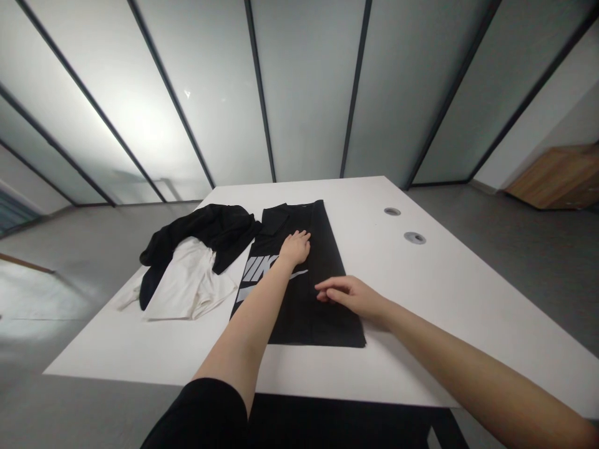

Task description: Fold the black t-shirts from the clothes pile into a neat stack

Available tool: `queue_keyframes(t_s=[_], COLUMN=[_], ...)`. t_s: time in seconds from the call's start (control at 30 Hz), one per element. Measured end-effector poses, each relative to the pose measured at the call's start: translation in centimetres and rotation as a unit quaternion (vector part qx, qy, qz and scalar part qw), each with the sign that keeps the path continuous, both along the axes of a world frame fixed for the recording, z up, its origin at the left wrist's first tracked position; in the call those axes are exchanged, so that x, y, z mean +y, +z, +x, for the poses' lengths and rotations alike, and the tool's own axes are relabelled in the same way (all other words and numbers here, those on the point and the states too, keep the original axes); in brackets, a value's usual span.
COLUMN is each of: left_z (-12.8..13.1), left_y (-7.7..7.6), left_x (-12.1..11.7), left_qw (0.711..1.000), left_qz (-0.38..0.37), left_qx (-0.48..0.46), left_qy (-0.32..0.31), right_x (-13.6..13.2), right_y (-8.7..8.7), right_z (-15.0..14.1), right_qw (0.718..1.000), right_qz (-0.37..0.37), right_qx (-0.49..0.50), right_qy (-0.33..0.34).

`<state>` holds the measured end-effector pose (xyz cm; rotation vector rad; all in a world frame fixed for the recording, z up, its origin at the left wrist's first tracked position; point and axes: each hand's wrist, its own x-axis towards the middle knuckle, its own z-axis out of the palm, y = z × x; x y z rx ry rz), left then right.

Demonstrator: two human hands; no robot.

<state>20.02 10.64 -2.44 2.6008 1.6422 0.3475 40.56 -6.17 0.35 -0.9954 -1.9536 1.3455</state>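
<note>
A black T-shirt (299,321) with a pale printed logo lies flat on the white table, its sides folded in to a long rectangle. My left hand (296,247) rests flat on its upper middle, fingers spread. Over the shirt's lower right part is my right hand (353,295), fingers loosely bent and apart, with nothing in them; I cannot tell whether it touches the cloth. Part of the logo is hidden by my left forearm.
Left of the shirt lies a heap of a black garment (206,227) and a white garment (187,287), close to the shirt's sleeve. The white table (449,305) has two round grey inserts (414,237) at the right. Frosted glass panels (309,87) stand behind it.
</note>
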Motion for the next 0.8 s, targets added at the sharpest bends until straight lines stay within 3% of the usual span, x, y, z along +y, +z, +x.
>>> queue_keyframes(t_s=[0.13,0.27,0.37,0.47,0.53,0.8], left_z=[0.0,-0.2,-0.2,-0.2,-0.2,-0.2], left_y=[0.1,0.3,0.2,0.1,0.0,0.0], left_x=[-0.1,0.0,0.1,0.3,0.3,0.1], left_qw=[1.000,1.000,1.000,1.000,1.000,1.000], left_qz=[0.000,-0.002,-0.001,0.001,0.000,0.001], left_qx=[0.000,0.005,0.007,0.009,0.007,-0.002], left_qy=[0.002,-0.004,-0.007,-0.004,-0.002,-0.002], right_x=[5.3,10.7,12.4,11.7,10.4,1.3], right_y=[-0.3,-1.2,-2.2,-2.9,-3.1,-3.1], right_z=[-0.9,-2.2,-3.3,-4.2,-4.5,-3.0], right_qw=[0.985,0.943,0.906,0.866,0.853,0.874], right_qz=[0.106,0.188,0.203,0.214,0.224,0.276], right_qx=[-0.047,-0.109,-0.268,-0.407,-0.442,-0.399], right_qy=[-0.127,-0.253,-0.256,-0.199,-0.166,-0.014])
